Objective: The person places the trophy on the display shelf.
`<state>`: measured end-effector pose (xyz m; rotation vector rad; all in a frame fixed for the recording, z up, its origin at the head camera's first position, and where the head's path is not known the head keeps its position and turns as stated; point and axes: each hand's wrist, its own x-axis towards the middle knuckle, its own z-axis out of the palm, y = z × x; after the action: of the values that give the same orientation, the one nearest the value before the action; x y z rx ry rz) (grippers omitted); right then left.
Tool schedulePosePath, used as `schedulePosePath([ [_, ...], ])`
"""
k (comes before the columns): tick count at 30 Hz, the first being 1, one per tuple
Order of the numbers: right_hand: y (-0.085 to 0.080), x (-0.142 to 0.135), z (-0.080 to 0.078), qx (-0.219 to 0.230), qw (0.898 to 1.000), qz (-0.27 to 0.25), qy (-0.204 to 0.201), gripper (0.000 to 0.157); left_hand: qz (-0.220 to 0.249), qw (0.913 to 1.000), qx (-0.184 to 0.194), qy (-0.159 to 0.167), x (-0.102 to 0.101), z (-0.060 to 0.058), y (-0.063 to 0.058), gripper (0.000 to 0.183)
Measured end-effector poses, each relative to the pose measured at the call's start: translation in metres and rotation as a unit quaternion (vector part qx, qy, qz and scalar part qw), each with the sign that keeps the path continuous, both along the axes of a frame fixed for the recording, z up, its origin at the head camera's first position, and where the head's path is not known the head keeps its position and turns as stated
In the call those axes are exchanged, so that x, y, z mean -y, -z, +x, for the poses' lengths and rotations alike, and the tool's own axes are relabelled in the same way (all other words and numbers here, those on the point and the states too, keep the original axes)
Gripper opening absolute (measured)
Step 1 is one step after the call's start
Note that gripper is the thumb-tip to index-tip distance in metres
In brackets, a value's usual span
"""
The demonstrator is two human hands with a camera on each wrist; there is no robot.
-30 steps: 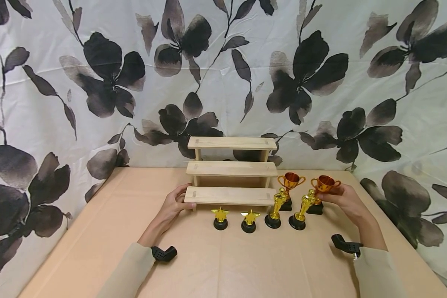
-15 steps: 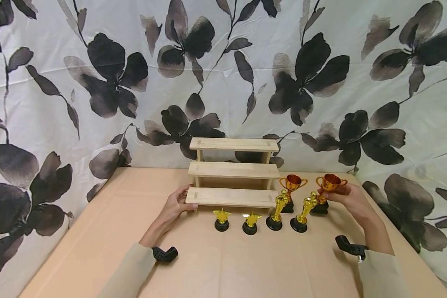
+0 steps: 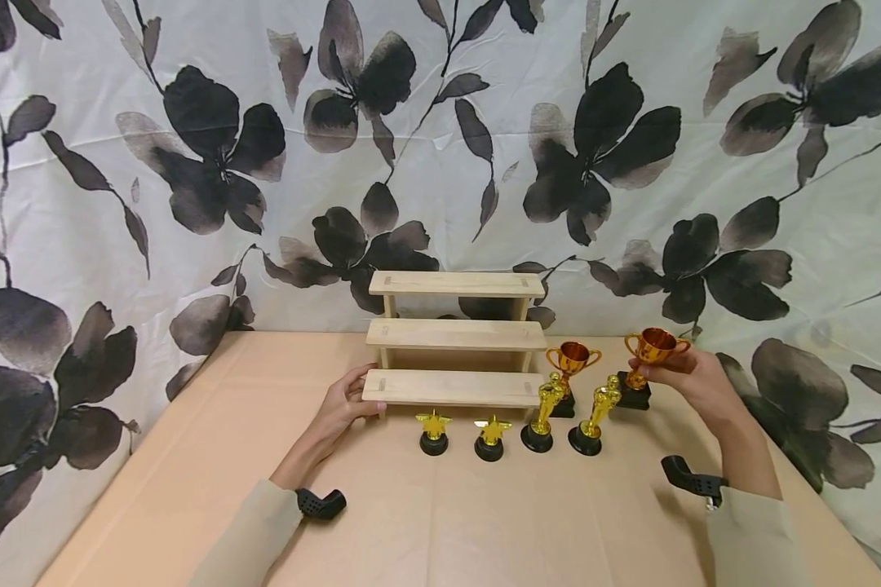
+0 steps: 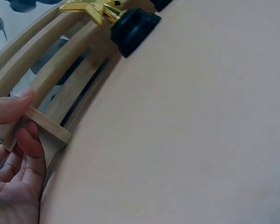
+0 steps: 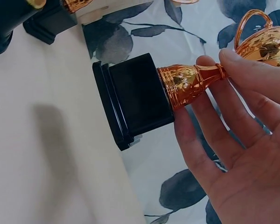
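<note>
My right hand (image 3: 693, 379) pinches the stem of a copper-coloured trophy cup (image 3: 653, 346) with a black base (image 5: 140, 98); in the right wrist view that base hangs above the table. With thumb and fingers, my left hand (image 3: 341, 408) grips the left end of the lowest step of a three-tier wooden display stand (image 3: 451, 387). Another trophy cup (image 3: 573, 357) stands at the stand's right side. In front are two gold figure trophies, the left one (image 3: 549, 399) and the right one (image 3: 600, 403), plus two small star trophies, the left one (image 3: 434, 424) and the right one (image 3: 493, 428).
A peach-coloured cloth covers the table (image 3: 440, 522). Behind it hangs a white curtain (image 3: 484, 196) with dark flowers, close to the back of the stand. Both wrists wear black camera mounts.
My right hand has lifted the trophy cup off the table and shifted it slightly right and back. The left hand keeps its grip on the stand; the other trophies stay in place.
</note>
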<state>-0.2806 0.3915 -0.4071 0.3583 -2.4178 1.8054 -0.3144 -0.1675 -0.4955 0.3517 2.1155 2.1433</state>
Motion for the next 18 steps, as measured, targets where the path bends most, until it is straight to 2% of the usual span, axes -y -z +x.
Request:
schedulePosePath([
  [7,-0.007,0.003,0.003,-0.004,1.0,-0.023,-0.01,0.027,0.001,1.0,0.003,0.004,0.0,0.001,-0.001,0.087],
  [14,-0.014,0.004,0.005,-0.013,0.999,0.028,0.018,0.027,-0.003,1.0,0.003,0.001,0.0,0.0,0.0,0.088],
  [18,-0.019,0.007,0.007,-0.012,0.999,0.038,0.021,0.027,-0.004,1.0,0.0,0.001,0.0,0.0,0.0,0.088],
])
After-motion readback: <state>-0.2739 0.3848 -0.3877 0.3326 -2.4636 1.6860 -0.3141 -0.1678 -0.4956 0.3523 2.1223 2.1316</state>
